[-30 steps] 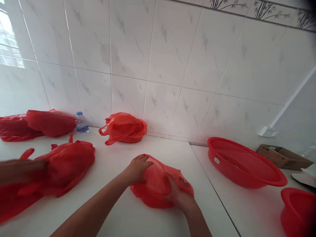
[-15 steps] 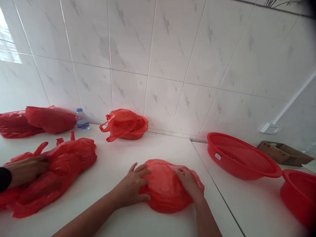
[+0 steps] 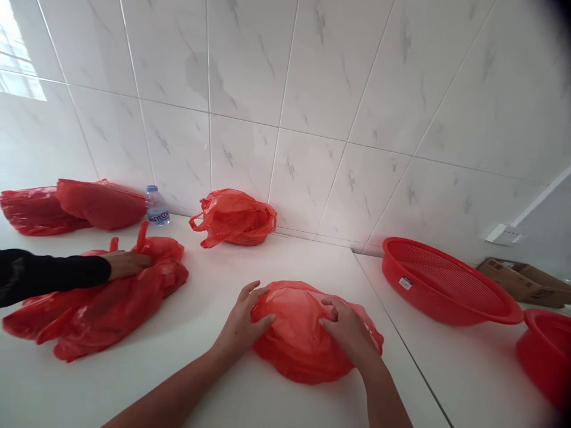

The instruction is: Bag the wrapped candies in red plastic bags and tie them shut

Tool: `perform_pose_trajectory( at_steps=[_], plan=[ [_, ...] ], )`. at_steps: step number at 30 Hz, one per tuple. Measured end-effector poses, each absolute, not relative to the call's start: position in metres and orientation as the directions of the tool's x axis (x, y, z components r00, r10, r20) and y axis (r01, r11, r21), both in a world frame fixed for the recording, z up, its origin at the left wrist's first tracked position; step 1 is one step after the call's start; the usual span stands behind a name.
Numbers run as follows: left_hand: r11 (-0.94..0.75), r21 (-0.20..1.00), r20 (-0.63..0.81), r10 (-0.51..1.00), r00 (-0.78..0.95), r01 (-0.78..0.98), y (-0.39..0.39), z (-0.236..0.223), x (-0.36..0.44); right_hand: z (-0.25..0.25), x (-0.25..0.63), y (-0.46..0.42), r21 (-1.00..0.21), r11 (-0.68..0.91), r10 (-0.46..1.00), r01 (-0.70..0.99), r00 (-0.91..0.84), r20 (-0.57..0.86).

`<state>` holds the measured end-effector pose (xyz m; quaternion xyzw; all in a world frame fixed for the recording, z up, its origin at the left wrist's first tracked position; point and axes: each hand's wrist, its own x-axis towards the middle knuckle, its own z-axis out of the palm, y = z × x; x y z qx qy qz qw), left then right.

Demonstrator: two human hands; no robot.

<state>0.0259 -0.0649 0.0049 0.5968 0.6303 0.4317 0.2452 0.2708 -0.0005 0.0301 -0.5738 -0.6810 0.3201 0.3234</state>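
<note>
A thin red plastic bag lies in a rounded mound on the white table. My left hand presses against its left side with the fingers spread. My right hand rests on its right side, fingers slightly curled, and neither hand grips it. Further left, a co-worker's hand in a black sleeve lies flat on a second, crumpled red bag.
Two more red bags lie bunched against the tiled wall at the left, beside a small water bottle. Another red bag sits at the centre back. A red mesh basket, a red basin and a cardboard box stand on the right.
My hands have moved from the top of the bag to its two sides, and the bag sits rounder. The co-worker's hand has slid right across the other bag.
</note>
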Motion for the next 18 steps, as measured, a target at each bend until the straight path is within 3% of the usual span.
perform_pose_trajectory(
  at_steps=[4, 9, 15, 18],
  plan=[
    [-0.069, 0.861, 0.190, 0.962, -0.194, 0.504, -0.063, 0.003, 0.025, 0.035, 0.262, -0.005, -0.824, 0.135, 0.980, 0.550, -0.195, 0.030],
    [0.057, 0.944, 0.022, 0.972, -0.235, 0.324, -0.063, 0.005, 0.026, 0.045, 0.253, -0.012, -0.974, 0.062, 0.913, 0.219, -0.407, -0.033],
    [-0.005, 0.990, 0.041, 0.966, -0.254, 0.142, -0.058, 0.002, 0.023, 0.023, 0.248, -0.003, -0.995, -0.087, 0.971, 0.055, -0.217, -0.097],
    [0.015, 0.997, 0.004, 0.972, -0.233, 0.077, -0.058, 0.003, 0.021, 0.015, 0.249, 0.003, -0.992, -0.106, 0.972, -0.066, -0.219, -0.089]
  ],
)
